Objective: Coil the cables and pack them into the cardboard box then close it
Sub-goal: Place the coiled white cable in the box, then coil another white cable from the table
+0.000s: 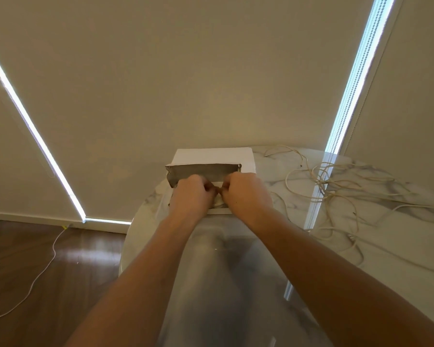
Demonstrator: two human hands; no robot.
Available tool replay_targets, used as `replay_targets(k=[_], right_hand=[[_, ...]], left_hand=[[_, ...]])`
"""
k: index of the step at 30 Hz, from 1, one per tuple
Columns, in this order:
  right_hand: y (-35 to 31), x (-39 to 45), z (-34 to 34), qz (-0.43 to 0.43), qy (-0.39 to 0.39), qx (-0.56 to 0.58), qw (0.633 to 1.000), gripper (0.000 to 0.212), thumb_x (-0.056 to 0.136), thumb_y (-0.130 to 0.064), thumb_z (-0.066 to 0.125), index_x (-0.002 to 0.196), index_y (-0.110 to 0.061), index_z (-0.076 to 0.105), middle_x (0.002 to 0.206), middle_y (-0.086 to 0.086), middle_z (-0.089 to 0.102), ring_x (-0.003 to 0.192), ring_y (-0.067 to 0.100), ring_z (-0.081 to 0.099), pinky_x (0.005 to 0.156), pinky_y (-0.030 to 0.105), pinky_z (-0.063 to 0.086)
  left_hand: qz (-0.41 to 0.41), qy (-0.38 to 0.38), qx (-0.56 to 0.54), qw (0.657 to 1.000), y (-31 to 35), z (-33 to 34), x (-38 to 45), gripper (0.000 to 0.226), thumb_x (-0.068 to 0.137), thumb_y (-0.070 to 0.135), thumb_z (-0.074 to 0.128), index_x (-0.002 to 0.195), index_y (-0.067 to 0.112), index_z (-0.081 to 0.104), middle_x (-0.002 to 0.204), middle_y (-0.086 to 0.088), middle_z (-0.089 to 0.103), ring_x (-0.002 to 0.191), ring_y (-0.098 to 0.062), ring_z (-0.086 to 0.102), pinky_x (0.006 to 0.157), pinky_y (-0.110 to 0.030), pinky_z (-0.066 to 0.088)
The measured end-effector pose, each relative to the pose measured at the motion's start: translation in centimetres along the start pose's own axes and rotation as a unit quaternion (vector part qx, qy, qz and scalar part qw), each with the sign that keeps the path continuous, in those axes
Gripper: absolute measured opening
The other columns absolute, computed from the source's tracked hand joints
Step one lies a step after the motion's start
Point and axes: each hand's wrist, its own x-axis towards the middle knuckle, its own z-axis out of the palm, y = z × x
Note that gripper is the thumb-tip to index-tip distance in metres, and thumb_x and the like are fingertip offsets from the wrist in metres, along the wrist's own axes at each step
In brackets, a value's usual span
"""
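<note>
Your 2 hands met over the cardboard box (212, 156) at the far edge of the marble desk (361, 246). The box was white outside, and its brown inner flap (203, 171) stood raised just behind your knuckles. Your left hand (192, 195) had its fingers curled down at the near side of the box, and your right hand (246, 195) mirrored it, fingers curled in, the 2 hands almost touching at the middle. Whether those fingers gripped a flap edge or only pressed on it, I could not tell, since the backs of your hands hid the fingertips. The cables (336, 186) lay uncoiled in a loose pale tangle on the desk, to the right of the box and apart from it. 1 more white cord (43, 269) trailed across the dark wooden floor (18, 246) on the left.
</note>
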Motion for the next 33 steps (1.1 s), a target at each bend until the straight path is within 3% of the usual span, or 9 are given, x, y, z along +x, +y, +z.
replay_targets(k=[3,8,11,15,21,27,33], right_hand=[[1.3,-1.3,-1.9,-0.005,0.016,0.04,0.999,0.021,0.098,-0.037,0.057,0.092,-0.023,0.072,0.076,0.0,0.069,0.073,0.02,0.067,0.069,0.036,0.06],[4.7,-3.5,-4.8,0.011,0.03,0.052,0.998,0.024,0.099,-0.042,0.057,0.085,-0.026,0.068,0.067,-0.007,0.062,0.061,0.01,0.061,0.06,0.025,0.05],[7.1,-4.1,-5.7,0.037,0.036,0.055,0.997,0.022,0.097,-0.04,0.06,0.084,-0.023,0.069,0.071,-0.006,0.063,0.065,0.01,0.06,0.063,0.026,0.047],[9.6,-3.6,-4.7,0.058,-0.018,0.02,0.998,0.018,0.096,-0.035,0.063,0.094,-0.019,0.072,0.083,-0.002,0.067,0.074,0.013,0.062,0.068,0.026,0.047],[10.7,-1.9,-1.9,0.066,-0.078,-0.06,0.993,0.027,0.094,-0.045,0.063,0.092,-0.019,0.07,0.081,0.0,0.068,0.074,0.018,0.066,0.076,0.034,0.057],[11.5,-0.9,-0.1,0.051,-0.055,-0.098,0.992,0.023,0.093,-0.043,0.063,0.095,-0.021,0.069,0.086,0.0,0.067,0.076,0.02,0.064,0.075,0.035,0.058],[12.2,-1.2,-1.4,0.097,-0.011,0.004,0.995,0.018,0.091,-0.037,0.066,0.09,-0.02,0.072,0.076,-0.003,0.068,0.069,0.015,0.065,0.066,0.028,0.055]], left_hand=[[0.032,0.011,-0.003,0.999,1.2,-0.2,-1.2,0.032,0.093,0.043,0.064,0.068,0.024,0.064,0.065,0.004,0.066,0.065,-0.018,0.062,0.056,-0.028,0.041],[0.1,0.006,-0.046,0.994,3.9,-0.6,-4.1,0.039,0.096,0.046,0.061,0.074,0.014,0.07,0.066,-0.001,0.067,0.068,-0.02,0.062,0.058,-0.031,0.043],[0.127,-0.012,-0.076,0.989,5.3,-0.2,-5.3,0.037,0.097,0.046,0.061,0.08,0.017,0.075,0.07,0.003,0.071,0.07,-0.015,0.066,0.067,-0.035,0.052],[0.143,-0.03,-0.095,0.985,6.5,1.0,-5.8,0.037,0.097,0.049,0.06,0.079,0.019,0.072,0.067,0.002,0.069,0.067,-0.017,0.066,0.071,-0.047,0.056],[0.166,-0.023,-0.085,0.982,7.4,2.8,-5.8,0.032,0.097,0.045,0.062,0.077,0.021,0.071,0.066,0.004,0.068,0.064,-0.013,0.063,0.071,-0.042,0.054],[0.165,-0.028,-0.082,0.983,7.2,3.4,-5.2,0.033,0.098,0.045,0.06,0.077,0.022,0.071,0.066,0.006,0.067,0.064,-0.011,0.062,0.069,-0.041,0.053],[0.142,-0.031,-0.086,0.986,7.3,3.1,-4.7,0.041,0.099,0.046,0.058,0.068,0.02,0.067,0.059,0.001,0.064,0.052,-0.008,0.053,0.058,-0.03,0.044]])
